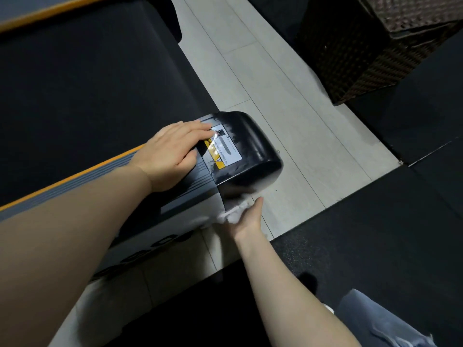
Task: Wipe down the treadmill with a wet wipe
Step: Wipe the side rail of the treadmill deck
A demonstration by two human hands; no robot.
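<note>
The step in hand seems to be the wiping of the outer side of the treadmill's [82, 96] rear corner. To do it well, I think the wet wipe [234, 213] should stay flat on the surface and follow the curve of the black end cap [250, 151] from its side down to the grey side panel [190, 214], while the other hand gives support and stays off the places that are already wet.

The right hand [246, 219] holds the white wipe crumpled in its grip, with the fingers closed round it, and presses it against the lower side of the cap. This part is blurred, so I cannot tell each finger.

The left hand [170, 154] is up and to the left of the wiping grip. It lies flat with straight fingers on top of the cap, and the fingertips touch the warning label [224, 147]. It holds nothing.
</note>
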